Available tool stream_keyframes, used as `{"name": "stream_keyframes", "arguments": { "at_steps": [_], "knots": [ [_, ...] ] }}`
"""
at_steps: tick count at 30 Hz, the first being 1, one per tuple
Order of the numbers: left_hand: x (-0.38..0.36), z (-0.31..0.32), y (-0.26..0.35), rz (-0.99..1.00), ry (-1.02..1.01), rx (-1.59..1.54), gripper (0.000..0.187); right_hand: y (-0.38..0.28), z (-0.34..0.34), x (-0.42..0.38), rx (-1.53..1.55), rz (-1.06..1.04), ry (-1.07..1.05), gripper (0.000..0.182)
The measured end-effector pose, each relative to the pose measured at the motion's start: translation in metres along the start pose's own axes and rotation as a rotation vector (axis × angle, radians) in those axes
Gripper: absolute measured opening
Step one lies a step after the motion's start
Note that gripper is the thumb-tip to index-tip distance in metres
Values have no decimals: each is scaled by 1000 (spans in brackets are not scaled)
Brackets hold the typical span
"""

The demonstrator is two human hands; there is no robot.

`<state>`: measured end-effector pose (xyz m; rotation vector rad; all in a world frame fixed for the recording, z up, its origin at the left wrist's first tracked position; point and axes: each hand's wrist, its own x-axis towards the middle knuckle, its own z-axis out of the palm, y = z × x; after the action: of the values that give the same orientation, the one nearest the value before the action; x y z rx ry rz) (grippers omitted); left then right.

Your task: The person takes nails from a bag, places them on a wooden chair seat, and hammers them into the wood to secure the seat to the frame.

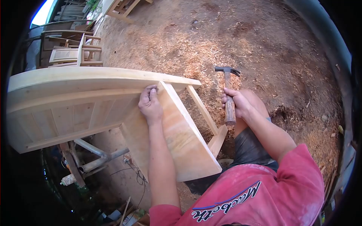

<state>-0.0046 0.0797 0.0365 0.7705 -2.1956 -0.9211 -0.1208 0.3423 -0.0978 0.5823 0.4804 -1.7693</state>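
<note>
"Where's the hammer [227,81]?"
"Grasped in the right hand [235,101], its head just beyond the grip."
"And the left hand [151,107]?"
"Bunched at a joint of the wooden chair [177,139] (whether it holds anything, I can't tell)."

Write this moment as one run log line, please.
left hand touching pale wooden chair | right hand holding black-headed claw hammer, brown wooden handle | brown dirt ground, pale wood shavings

Daylit, wide-angle pic w/ curved distortion, v. dark corners.
</note>
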Motion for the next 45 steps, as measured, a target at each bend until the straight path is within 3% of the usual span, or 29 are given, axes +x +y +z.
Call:
{"name": "stream_keyframes", "arguments": {
  "at_steps": [7,9,10,11,13,15,18,25,30,32,35,41,45],
  "knots": [
    [-1,1,-5,45,35,-4,11,2,-3,-5,-101,-6,-2,16],
    [2,3,-7,33,84,-45,11,6,6,-21,-464,-280,-67,17],
    [1,3,-8,33,51,-49,10,7,2,-22,-538,-361,-190,21],
    [0,3,-7,34,20,-57,10,6,2,-25,-579,-343,-208,21],
    [-3,3,-4,-12,43,-77,10,4,7,-30,-854,-550,-226,26],
    [1,3,-2,-47,51,-105,10,-3,38,-45,-665,-569,-178,24],
    [-1,5,-2,30,60,-155,10,-16,65,-61,-821,-730,-235,21],
    [0,9,-4,34,111,-166,9,-28,139,-110,-1304,-713,-285,24],
    [0,10,-4,106,107,-115,8,-14,198,-126,-1696,-574,-163,51],
    [3,15,-11,140,117,-116,8,-8,212,-124,-1941,-767,-250,61],
    [0,15,-12,149,127,-106,9,1,230,-123,-2061,-877,-273,63],
    [0,9,-10,113,85,-27,17,-3,236,-115,-2226,-774,-299,63],
    [0,13,-10,119,113,-117,12,1,242,-126,-2159,-868,-327,63]
  ]
}}
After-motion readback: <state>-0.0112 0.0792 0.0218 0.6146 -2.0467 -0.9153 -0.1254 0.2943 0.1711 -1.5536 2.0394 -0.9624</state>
